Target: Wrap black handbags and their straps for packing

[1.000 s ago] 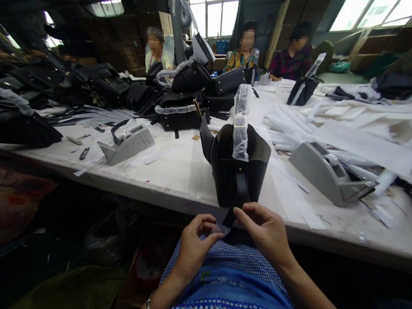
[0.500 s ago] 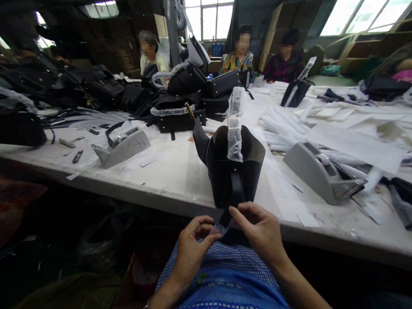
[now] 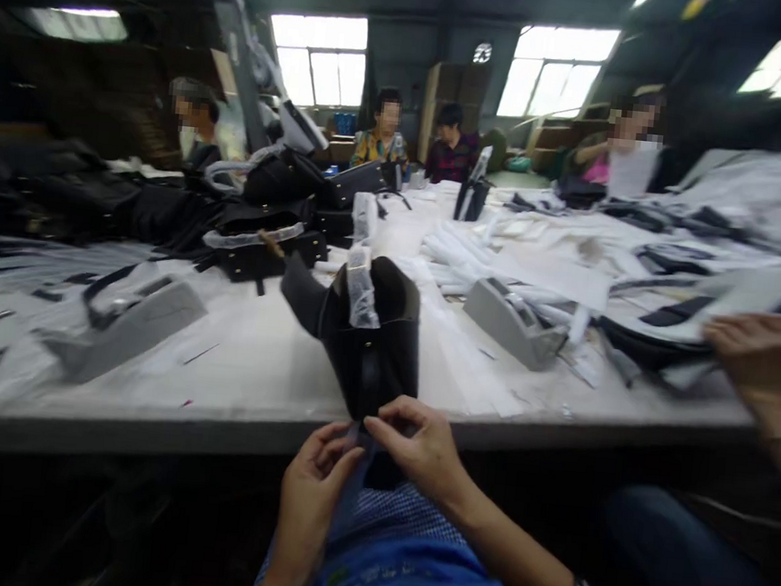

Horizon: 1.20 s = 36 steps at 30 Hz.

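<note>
A black handbag [image 3: 395,353] stands upright at the table's front edge, its top open and a flap sticking out to the left. Its handle [image 3: 361,290] is wrapped in clear plastic. Down the bag's near side runs a black strap [image 3: 369,381], whose lower end reaches my fingers. My left hand [image 3: 317,478] is closed, thumb and fingers pinching a piece of clear plastic film [image 3: 350,486] at the strap's end. Close beside it, my right hand [image 3: 422,446] pinches the strap between thumb and forefinger. The fingers partly hide the strap's tip.
Grey tape dispensers stand left [image 3: 139,317] and right [image 3: 515,322] of the bag. Black bags [image 3: 271,246] pile up behind to the left; white wrapping [image 3: 462,254] lies to the right. A co-worker's hand [image 3: 761,353] is at the far right. Other people sit across the table.
The view has swung to the right, so the bag and table appear further left, and a co-worker's hand now shows at right. My hands have come closer together at the strap's end.
</note>
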Motion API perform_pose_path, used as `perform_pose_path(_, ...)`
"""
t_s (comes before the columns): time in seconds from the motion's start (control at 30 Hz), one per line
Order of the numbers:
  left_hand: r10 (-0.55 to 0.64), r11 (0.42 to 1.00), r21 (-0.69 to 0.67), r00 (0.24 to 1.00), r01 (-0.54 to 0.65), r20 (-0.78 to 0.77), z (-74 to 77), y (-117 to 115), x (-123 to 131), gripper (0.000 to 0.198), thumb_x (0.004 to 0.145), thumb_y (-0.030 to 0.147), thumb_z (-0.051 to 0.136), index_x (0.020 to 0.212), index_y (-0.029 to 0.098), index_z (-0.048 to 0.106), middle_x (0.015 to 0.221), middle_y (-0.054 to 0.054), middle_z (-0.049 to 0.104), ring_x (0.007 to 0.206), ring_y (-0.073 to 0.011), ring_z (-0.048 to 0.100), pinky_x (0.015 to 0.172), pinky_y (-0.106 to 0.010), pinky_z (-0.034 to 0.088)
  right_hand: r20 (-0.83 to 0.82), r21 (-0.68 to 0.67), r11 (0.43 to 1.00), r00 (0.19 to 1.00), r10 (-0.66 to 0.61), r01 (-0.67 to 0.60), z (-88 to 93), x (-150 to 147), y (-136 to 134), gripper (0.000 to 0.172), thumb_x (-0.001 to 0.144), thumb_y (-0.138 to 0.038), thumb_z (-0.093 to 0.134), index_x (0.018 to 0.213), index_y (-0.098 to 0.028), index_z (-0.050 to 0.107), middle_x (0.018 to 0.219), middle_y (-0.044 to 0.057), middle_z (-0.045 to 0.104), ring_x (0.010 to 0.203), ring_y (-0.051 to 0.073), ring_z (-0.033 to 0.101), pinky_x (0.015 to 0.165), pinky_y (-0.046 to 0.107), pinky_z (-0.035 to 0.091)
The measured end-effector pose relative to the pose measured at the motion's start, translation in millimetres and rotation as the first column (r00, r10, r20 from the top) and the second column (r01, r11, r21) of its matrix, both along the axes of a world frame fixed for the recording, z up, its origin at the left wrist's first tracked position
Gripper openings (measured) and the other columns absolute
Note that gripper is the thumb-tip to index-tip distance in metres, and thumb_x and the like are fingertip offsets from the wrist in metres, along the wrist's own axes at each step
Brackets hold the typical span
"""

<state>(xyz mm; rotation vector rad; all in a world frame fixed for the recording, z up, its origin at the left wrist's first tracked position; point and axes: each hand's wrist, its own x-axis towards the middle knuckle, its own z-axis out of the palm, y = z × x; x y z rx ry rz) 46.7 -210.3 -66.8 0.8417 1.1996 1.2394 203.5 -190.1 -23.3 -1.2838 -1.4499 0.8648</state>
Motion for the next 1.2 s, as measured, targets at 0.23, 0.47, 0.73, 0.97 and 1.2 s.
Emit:
perform_pose_path(0.23,0.099,0.994,-0.065,0.987,-0.091,0.127,13.3,35,9,0.066,0.054,0.042,0.093,0.110,0.022,0.066,0.098,-0.003,0.076,0.091,-0.0195,0.073,0.074,-0.021,0.058,0.004,0.053,0.997,0.999,0.052,-0.052,12.2,10,11,0.027,0.089,-0.037,0.066,0.107,-0.019,0.074,0.096,0.005,0.071,0.082,0.016,0.064,0.071,0.026,0.049)
perform_pose_path(0.47,0.129,0.981,0.124,0.980,-0.148,0.151,43.3,49,15,0.051,0.065,0.036,0.088,0.106,0.017,0.064,0.096,-0.006,0.075,0.082,-0.0176,0.073,0.069,-0.023,0.058,0.061,0.021,0.976,0.975,0.214,-0.216,17.4,15,31,0.020,0.086,-0.034,0.069,0.100,-0.020,0.074,0.093,0.003,0.074,0.084,0.017,0.067,0.074,0.027,0.050)
perform_pose_path(0.73,0.102,0.966,0.232,0.993,-0.115,0.067,49.4,64,29,0.039,0.066,0.034,0.086,0.096,0.017,0.070,0.091,-0.005,0.076,0.085,-0.0165,0.071,0.078,-0.024,0.055,0.002,0.142,0.978,0.988,0.154,-0.153,-19.6,14,43,0.018,0.089,-0.034,0.065,0.083,-0.018,0.067,0.079,0.002,0.065,0.073,0.016,0.061,0.069,0.027,0.047)
perform_pose_path(0.97,-0.237,0.930,0.229,0.946,0.287,-0.222,72.0,65,48,0.033,0.069,0.038,0.083,0.094,0.018,0.073,0.087,-0.004,0.076,0.082,-0.0186,0.071,0.075,-0.025,0.055,-0.279,0.110,0.989,0.958,-0.069,0.104,-34.7,18,-1,0.026,0.090,-0.042,0.063,0.081,-0.018,0.060,0.077,0.000,0.058,0.071,0.014,0.055,0.066,0.024,0.046)
perform_pose_path(1.2,-0.270,0.944,0.139,0.943,0.299,-0.196,65.2,62,38,0.035,0.070,0.040,0.083,0.094,0.017,0.073,0.090,-0.007,0.076,0.085,-0.0210,0.071,0.077,-0.026,0.054,-0.161,-0.041,0.999,0.987,0.027,-0.034,-12.4,30,-9,0.023,0.090,-0.040,0.064,0.087,-0.018,0.068,0.080,0.003,0.066,0.074,0.016,0.061,0.068,0.026,0.048)
